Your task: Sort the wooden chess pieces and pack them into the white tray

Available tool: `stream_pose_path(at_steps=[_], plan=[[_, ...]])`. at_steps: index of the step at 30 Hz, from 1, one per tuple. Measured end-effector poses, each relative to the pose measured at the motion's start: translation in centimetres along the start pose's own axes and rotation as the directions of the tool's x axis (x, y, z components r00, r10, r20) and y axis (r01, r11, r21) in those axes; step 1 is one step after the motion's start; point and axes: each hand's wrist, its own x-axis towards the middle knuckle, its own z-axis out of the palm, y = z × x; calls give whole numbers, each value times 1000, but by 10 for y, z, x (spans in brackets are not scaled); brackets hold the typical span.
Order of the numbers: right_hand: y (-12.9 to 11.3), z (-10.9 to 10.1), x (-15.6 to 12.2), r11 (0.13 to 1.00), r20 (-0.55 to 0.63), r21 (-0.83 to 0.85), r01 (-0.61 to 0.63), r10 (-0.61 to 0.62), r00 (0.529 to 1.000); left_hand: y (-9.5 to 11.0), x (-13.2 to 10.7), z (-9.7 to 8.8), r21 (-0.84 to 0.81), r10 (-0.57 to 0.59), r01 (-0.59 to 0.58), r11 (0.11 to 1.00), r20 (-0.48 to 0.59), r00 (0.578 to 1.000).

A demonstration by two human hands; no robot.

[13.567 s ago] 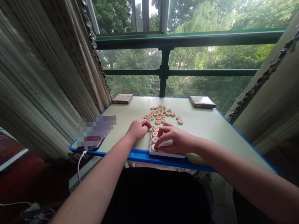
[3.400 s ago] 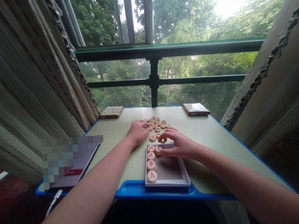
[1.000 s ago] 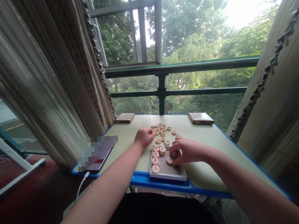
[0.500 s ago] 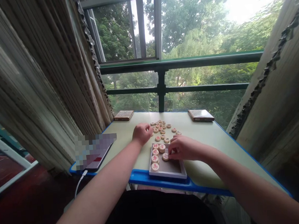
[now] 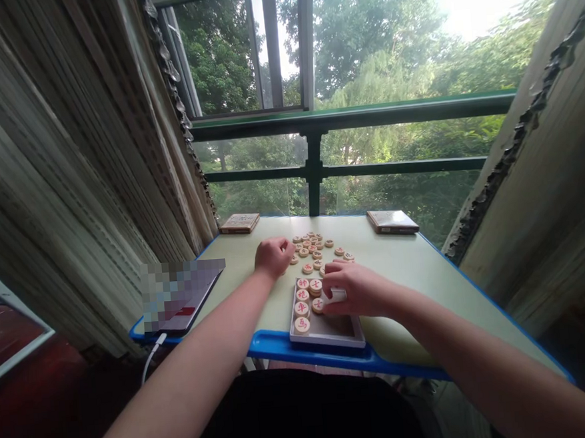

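Right hand (image 5: pixel 356 288): thumb and fingertips spread apart over the shallow box (image 5: pixel 327 341). The disc with a red character (image 5: pixel 318 305) lies flat in the box, just beside the thumb; whether it is being touched cannot be told. Half a second earlier it was pinched and being slid leftward; now it rests nearer the left column and the pinch has been loosened. By judgement, a second place in the second column has thereby been taken up.

Left hand (image 5: pixel 274 257): fingers curled together at the near-left edge of the loose discs (image 5: pixel 307 269); whether one is held cannot be told.

In the box, the left column of four discs (image 5: pixel 301 308) is unchanged; next to its top disc, a stacked pair (image 5: pixel 316 285) is seen. The loose discs are scattered on the table (image 5: pixel 390 252) beyond the box. Two flat cases, left (image 5: pixel 240 223) and right (image 5: pixel 393 222), are noted at the far corners.
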Motion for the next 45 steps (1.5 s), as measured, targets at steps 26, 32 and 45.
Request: stream_pose_path(at_steps=[26,32,45], plan=[[15,8,7,989,-82,146,-30,43,996,-2,3,2,-112,-91,100,989,80,993],[49,7,9,953,-303,116,-281,303,904,4,0,3,-224,79,-33,974,199,977],[58,9,7,979,-135,63,-193,200,970,3,-1,9,-157,268,-229,961,309,912]])
